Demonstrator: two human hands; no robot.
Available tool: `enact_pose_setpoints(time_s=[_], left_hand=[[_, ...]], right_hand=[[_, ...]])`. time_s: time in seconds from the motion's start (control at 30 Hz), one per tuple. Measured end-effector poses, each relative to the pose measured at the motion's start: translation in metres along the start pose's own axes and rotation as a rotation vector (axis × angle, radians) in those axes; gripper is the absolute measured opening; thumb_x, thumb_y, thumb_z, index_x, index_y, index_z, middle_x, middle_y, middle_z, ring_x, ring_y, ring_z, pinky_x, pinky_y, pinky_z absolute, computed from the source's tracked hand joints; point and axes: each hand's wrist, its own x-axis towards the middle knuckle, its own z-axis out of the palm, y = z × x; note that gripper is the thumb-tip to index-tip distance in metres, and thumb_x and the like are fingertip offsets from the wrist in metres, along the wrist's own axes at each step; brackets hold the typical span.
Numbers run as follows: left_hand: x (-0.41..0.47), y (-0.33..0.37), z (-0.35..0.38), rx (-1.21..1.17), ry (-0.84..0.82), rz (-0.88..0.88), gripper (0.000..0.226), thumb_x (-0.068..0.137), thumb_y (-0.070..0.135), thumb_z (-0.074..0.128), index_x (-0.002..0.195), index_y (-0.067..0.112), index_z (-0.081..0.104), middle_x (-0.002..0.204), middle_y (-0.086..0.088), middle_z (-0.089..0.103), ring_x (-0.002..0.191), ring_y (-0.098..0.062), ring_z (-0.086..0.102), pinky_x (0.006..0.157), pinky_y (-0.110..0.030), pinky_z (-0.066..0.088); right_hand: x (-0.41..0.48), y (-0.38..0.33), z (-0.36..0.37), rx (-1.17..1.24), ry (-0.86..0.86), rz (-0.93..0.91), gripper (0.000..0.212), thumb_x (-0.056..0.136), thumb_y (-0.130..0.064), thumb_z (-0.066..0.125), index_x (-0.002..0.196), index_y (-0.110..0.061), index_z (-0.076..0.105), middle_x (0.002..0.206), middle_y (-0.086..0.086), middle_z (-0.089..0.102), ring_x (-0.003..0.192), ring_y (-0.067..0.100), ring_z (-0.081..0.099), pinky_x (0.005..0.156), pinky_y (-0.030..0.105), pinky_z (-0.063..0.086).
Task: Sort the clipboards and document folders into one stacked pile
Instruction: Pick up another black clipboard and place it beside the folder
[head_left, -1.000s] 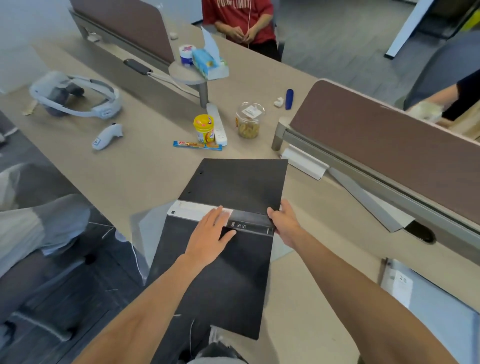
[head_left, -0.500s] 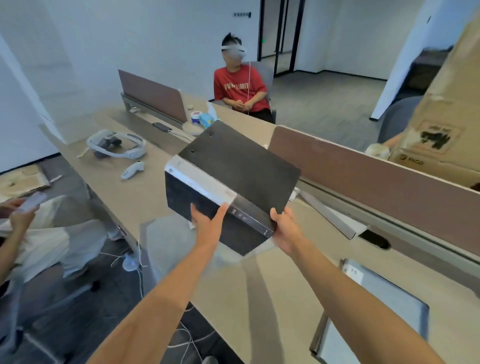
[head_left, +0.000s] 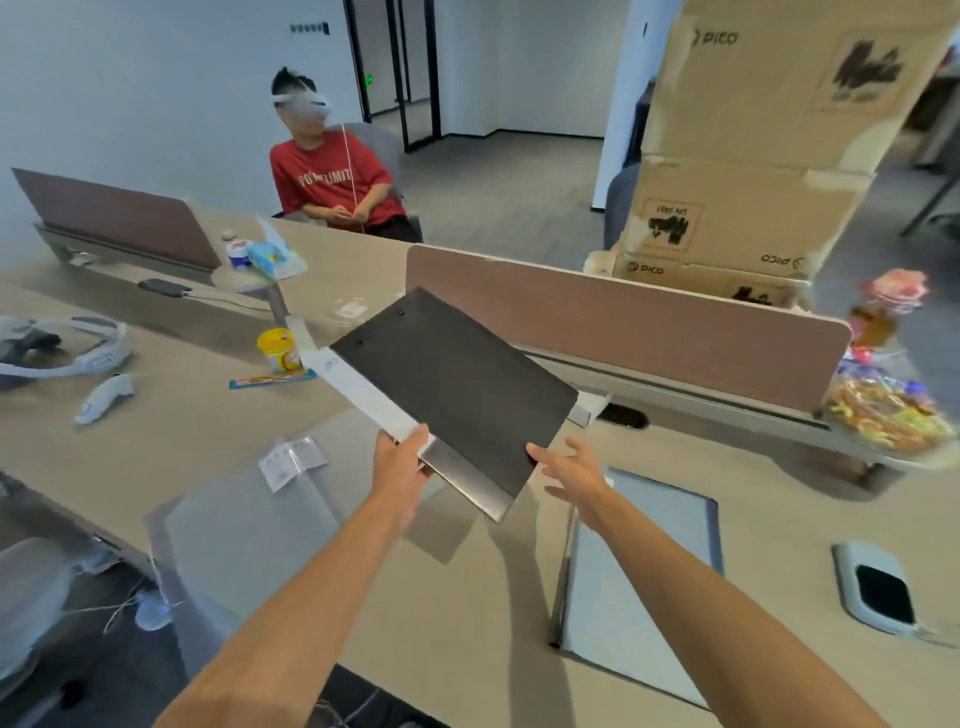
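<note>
I am holding the black folder (head_left: 457, 384) up off the desk (head_left: 197, 415), tilted so its far corner is rising toward the divider (head_left: 623, 322). My guess is that I am carrying it across to the grey folder (head_left: 639, 566) lying flat on the desk to my right, which would be the base of the pile; raising it is keeping it clear of the clutter around it (a yellow cup (head_left: 279, 351), a snack bar (head_left: 270, 382)).

My left hand (head_left: 402, 462) is doing the real holding: fingers and thumb are pinching the folder's near left edge, by the white spine strip, with the forearm reaching straight out from below. My right hand (head_left: 571, 470) is spread, palm turned in, fingertips at the folder's near right corner. Whether they are touching it or are just off it I cannot tell, as the motion is smearing that edge a little. It is steadying at most, not clamping.

A clear sleeve (head_left: 244, 514) is lying on the desk under my left arm, flat and apart from the grey folder, so it is not yet stacked.
</note>
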Motion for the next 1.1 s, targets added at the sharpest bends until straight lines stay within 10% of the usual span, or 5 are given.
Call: enact_pose_setpoints(time_s=[0.1, 0.37, 0.53, 0.77, 1.1], left_hand=[[0.021, -0.007, -0.007, 0.126, -0.018, -0.046, 0.017, 0.096, 0.02, 0.055, 0.11, 0.029, 0.055, 0.119, -0.001, 0.066, 0.107, -0.02, 0.062, 0.094, -0.042, 0.052], [0.071, -0.02, -0.046, 0.565, -0.173, -0.013, 0.034, 0.099, 0.022, 0.048, 0.134, 0.024, 0.05, 0.125, -0.002, 0.062, 0.113, -0.022, 0.06, 0.1, -0.039, 0.047], [0.098, -0.055, -0.052, 0.753, -0.294, -0.064, 0.042, 0.102, 0.014, 0.034, 0.143, 0.013, 0.039, 0.13, 0.003, 0.051, 0.126, -0.018, 0.047, 0.107, -0.032, 0.033], [0.113, -0.091, -0.057, 1.284, -0.483, 0.012, 0.057, 0.095, 0.008, 0.041, 0.15, 0.013, 0.029, 0.157, -0.01, 0.026, 0.146, -0.027, 0.022, 0.119, -0.039, 0.024], [0.056, -0.138, 0.031, 1.236, -0.965, -0.091, 0.051, 0.101, 0.02, 0.038, 0.151, 0.022, 0.025, 0.158, -0.003, 0.029, 0.138, -0.021, 0.039, 0.106, -0.03, 0.035]], right_hand=[[0.01, 0.001, -0.02, 0.132, 0.104, 0.022, 0.095, 0.076, -0.027, 0.08, 0.148, -0.018, 0.018, 0.129, 0.017, 0.054, 0.096, 0.02, 0.062, 0.083, 0.037, 0.053], [0.021, 0.025, -0.01, -0.099, 0.059, 0.142, 0.044, 0.087, -0.009, 0.067, 0.128, -0.007, 0.05, 0.097, 0.007, 0.065, 0.08, 0.018, 0.065, 0.064, 0.026, 0.051], [0.038, 0.057, 0.023, -0.216, 0.296, 0.216, 0.021, 0.089, -0.001, 0.058, 0.108, -0.009, 0.053, 0.102, 0.005, 0.062, 0.097, 0.023, 0.058, 0.079, 0.031, 0.051], [0.035, 0.084, 0.032, -0.539, 0.386, 0.302, 0.044, 0.094, -0.016, 0.052, 0.136, -0.006, 0.048, 0.139, 0.013, 0.051, 0.129, 0.032, 0.047, 0.107, 0.039, 0.039], [0.005, 0.108, -0.053, -0.409, 0.653, 0.23, 0.017, 0.092, -0.024, 0.05, 0.097, -0.019, 0.065, 0.091, -0.004, 0.058, 0.09, 0.021, 0.053, 0.074, 0.028, 0.046]])
